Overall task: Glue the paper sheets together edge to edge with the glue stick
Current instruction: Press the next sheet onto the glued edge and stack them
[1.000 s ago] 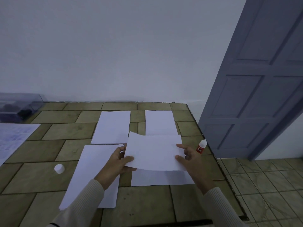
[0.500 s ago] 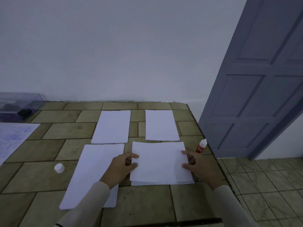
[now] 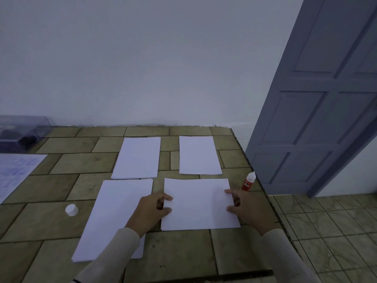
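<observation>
A plain white wall (image 3: 142, 58) fills the upper part of the view, and a grey-blue panelled door (image 3: 318, 119) stands at the right. Below them is a tiled tabletop (image 3: 61, 166), with a tiled floor (image 3: 336, 231) lower at the right.

Four white sheets lie flat on the tabletop in two rows. The near left sheet (image 3: 114, 217) is upright in format and the near right sheet (image 3: 200, 203) lies crosswise – a narrow strip of tile shows between them. The far left sheet (image 3: 136, 158) and the far right sheet (image 3: 199, 155) lie behind, apart from each other. A printed sheet (image 3: 14, 172) and a clear box (image 3: 20, 131) are at the far left.

The left hand (image 3: 149, 211) is at the left edge of the near right sheet, the right hand (image 3: 246, 207) at its right edge. On each hand the forefinger and thumb tips rest on the paper, spread from each other – the other fingers are curled in, and I cannot tell if any is under the sheet.

The glue stick (image 3: 247, 181) stands upright, uncapped, near the table's right edge, just behind the right hand. Its white cap (image 3: 71, 209) lies well apart, left of the near left sheet
</observation>
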